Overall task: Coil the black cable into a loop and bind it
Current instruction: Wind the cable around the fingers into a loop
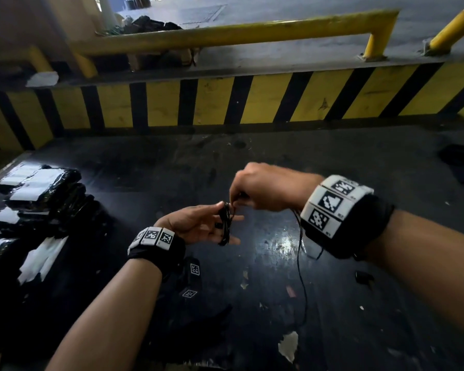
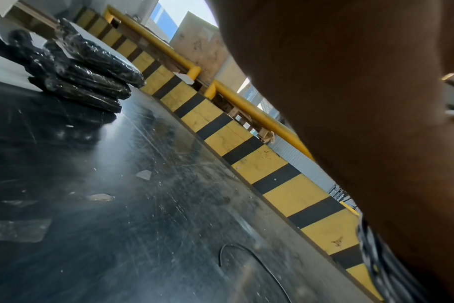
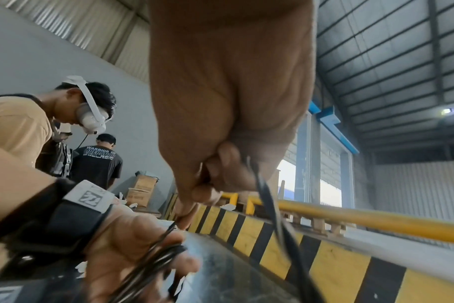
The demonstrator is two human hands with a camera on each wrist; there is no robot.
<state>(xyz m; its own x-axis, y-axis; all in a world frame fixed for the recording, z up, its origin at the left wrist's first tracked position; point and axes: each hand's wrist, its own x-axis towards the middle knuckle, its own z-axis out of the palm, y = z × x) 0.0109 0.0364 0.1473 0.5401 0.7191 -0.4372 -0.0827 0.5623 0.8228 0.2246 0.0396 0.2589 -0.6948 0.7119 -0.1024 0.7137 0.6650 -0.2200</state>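
Observation:
The black cable (image 1: pixel 224 223) is wound in several turns round the outstretched fingers of my left hand (image 1: pixel 198 226), which lies palm up over the dark table. My right hand (image 1: pixel 237 203) hovers just above those fingers and pinches the cable's free run at the top of the coil. From that hand the loose cable tail (image 1: pixel 302 263) hangs down and trails along the table toward me. The right wrist view shows the coil (image 3: pixel 158 260) across the left hand (image 3: pixel 127 235), and the strand (image 3: pixel 270 207) leaving the right hand's curled fingers (image 3: pixel 194 196). A loose bend of cable (image 2: pixel 236 252) lies on the table.
Stacks of black plastic-wrapped packets with white labels (image 1: pixel 38 194) sit at the table's left. A yellow and black striped curb (image 1: pixel 225 103) and a yellow rail (image 1: pixel 225 33) close off the far side. A small black piece (image 1: pixel 363 277) lies near my right forearm. Two people (image 3: pixel 96 164) stand behind.

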